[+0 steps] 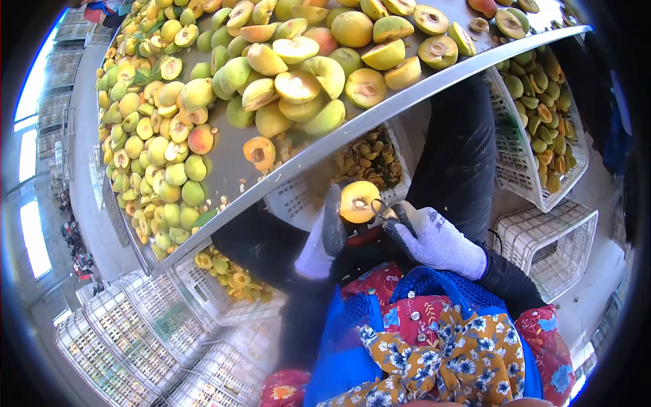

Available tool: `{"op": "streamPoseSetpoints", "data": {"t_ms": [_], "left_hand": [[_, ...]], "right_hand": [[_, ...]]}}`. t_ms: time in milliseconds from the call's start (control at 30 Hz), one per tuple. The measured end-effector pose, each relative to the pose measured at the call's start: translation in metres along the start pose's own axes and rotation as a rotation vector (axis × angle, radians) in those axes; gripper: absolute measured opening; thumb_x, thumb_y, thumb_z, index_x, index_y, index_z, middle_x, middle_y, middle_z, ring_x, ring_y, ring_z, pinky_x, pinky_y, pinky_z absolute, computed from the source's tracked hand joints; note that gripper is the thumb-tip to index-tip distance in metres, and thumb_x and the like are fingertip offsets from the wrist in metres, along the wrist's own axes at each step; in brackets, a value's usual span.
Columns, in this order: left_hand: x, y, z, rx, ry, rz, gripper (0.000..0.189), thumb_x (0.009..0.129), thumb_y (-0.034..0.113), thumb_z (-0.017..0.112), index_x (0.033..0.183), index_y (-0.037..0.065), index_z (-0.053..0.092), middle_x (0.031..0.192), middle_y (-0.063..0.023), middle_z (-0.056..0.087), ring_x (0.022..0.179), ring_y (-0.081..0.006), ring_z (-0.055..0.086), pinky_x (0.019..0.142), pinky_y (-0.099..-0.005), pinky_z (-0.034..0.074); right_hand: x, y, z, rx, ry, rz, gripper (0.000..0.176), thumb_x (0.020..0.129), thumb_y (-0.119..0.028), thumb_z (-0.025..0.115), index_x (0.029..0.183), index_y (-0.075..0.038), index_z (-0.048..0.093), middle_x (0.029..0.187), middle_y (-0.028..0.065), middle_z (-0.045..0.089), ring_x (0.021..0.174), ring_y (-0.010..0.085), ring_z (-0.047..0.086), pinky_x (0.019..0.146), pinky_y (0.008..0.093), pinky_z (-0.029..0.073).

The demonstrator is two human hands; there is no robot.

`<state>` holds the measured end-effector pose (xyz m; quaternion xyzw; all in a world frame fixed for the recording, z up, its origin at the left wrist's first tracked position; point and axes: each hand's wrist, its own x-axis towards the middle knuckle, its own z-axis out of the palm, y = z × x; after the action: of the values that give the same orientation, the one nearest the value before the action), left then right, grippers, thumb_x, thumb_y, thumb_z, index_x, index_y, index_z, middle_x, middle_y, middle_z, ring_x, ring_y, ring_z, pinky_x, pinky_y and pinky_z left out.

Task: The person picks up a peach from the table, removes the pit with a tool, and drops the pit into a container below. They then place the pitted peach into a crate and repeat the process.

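Note:
My left hand (321, 236), in a pale glove with dark fingertips, grips a yellow peach half (359, 203) with its cut face up. A pit or its hollow shows near the middle of that face. My right hand (434, 236), gloved the same way, is closed around a small pitting tool (378, 206). The tool's curved metal loop is at the right edge of the peach half; its handle is mostly hidden by my fingers. Both hands are over my lap, below the table edge.
Heaps of whole and halved peaches (298, 85) cover the metal table (224, 159), which has a raised rim (380, 112). Fruit pieces fill a crate (508, 159) at right and one (203, 288) at lower left. Another crate (563, 251) stands on the floor. Scraps lie in a crate (291, 200) beneath the table.

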<state>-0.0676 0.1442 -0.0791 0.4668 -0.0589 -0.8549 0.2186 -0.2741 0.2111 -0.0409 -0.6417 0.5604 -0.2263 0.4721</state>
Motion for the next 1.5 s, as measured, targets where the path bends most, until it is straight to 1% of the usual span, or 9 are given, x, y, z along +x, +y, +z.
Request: {"op": "streamPoseSetpoints", "data": {"t_ms": [167,467,667,767,1000,1067,1267,1433,1500], "left_hand": [[-0.028,-0.033,0.005,0.276,0.046,0.412,0.045,0.105,0.045,0.041,0.126,0.006,0.052,0.114,-0.0112,0.063,0.102,-0.0205,0.063,0.090,-0.0331,0.053],[-0.059,-0.051,0.007,0.625,0.118,0.752,0.040,0.107,0.035,0.041,0.118,0.002,0.058,0.105,-0.0115,0.065,0.095,-0.0200,0.064,0.085,-0.0311,0.051],[-0.064,-0.055,0.019,0.961,0.417,0.849,0.036,0.107,0.029,0.039,0.116,-0.001,0.058,0.099,-0.0121,0.066,0.093,-0.0204,0.064,0.082,-0.0318,0.051],[-0.064,-0.056,0.022,0.899,0.410,0.893,0.038,0.107,0.031,0.039,0.121,0.000,0.056,0.108,-0.0127,0.064,0.099,-0.0221,0.064,0.086,-0.0324,0.050],[-0.062,-0.041,0.012,0.014,-0.105,0.596,0.042,0.100,0.026,0.046,0.135,0.003,0.044,0.125,-0.0146,0.056,0.111,-0.0269,0.060,0.096,-0.0354,0.050],[-0.061,-0.041,0.003,0.235,-0.105,0.681,0.041,0.099,0.026,0.049,0.134,0.006,0.045,0.124,-0.0151,0.056,0.113,-0.0276,0.059,0.098,-0.0383,0.050],[-0.053,-0.052,0.003,-0.186,-0.057,0.537,0.050,0.102,0.050,0.045,0.129,0.008,0.046,0.124,-0.0156,0.057,0.113,-0.0270,0.058,0.102,-0.0420,0.046],[-0.061,-0.055,0.019,0.045,0.056,0.729,0.031,0.105,0.037,0.042,0.118,0.009,0.049,0.125,-0.0122,0.056,0.112,-0.0237,0.057,0.100,-0.0383,0.046],[-0.058,-0.062,0.017,0.176,0.086,0.849,0.025,0.105,0.032,0.043,0.116,0.010,0.046,0.128,-0.0135,0.053,0.114,-0.0240,0.055,0.100,-0.0378,0.045]], "right_hand": [[-0.017,-0.026,0.017,-0.016,0.038,0.040,0.029,0.096,-0.022,0.058,0.106,0.005,0.052,0.064,0.0234,0.059,0.061,0.0404,0.063,0.053,0.0483,0.046],[-0.032,-0.033,0.039,-0.221,0.004,-0.116,0.033,0.096,-0.023,0.058,0.100,0.009,0.051,0.061,0.0163,0.058,0.051,0.0337,0.060,0.046,0.0429,0.045],[-0.029,-0.040,0.033,0.297,-0.195,0.107,0.029,0.100,-0.023,0.049,0.102,0.005,0.053,0.087,0.0266,0.061,0.083,0.0410,0.063,0.070,0.0455,0.049],[-0.027,-0.045,0.032,0.414,-0.150,0.130,0.028,0.101,-0.024,0.048,0.100,0.004,0.054,0.091,0.0274,0.062,0.087,0.0428,0.062,0.072,0.0471,0.048],[-0.030,-0.040,0.039,0.133,0.093,-0.034,0.023,0.098,-0.021,0.054,0.099,0.003,0.053,0.072,0.0256,0.060,0.069,0.0442,0.063,0.054,0.0502,0.045],[-0.031,-0.039,0.041,0.093,0.103,-0.066,0.025,0.099,-0.021,0.054,0.101,0.003,0.052,0.069,0.0254,0.060,0.069,0.0437,0.063,0.054,0.0503,0.045],[-0.030,-0.039,0.047,0.013,0.057,-0.075,0.028,0.099,-0.022,0.053,0.103,0.006,0.052,0.067,0.0265,0.058,0.064,0.0434,0.063,0.053,0.0506,0.045],[-0.028,-0.049,0.048,0.151,0.101,0.072,0.026,0.098,-0.022,0.054,0.102,0.004,0.054,0.069,0.0242,0.059,0.059,0.0413,0.061,0.051,0.0479,0.045],[-0.023,-0.035,0.059,0.093,0.203,-0.205,0.029,0.100,-0.027,0.053,0.101,0.002,0.055,0.067,0.0169,0.059,0.054,0.0329,0.059,0.048,0.0422,0.044]]}}
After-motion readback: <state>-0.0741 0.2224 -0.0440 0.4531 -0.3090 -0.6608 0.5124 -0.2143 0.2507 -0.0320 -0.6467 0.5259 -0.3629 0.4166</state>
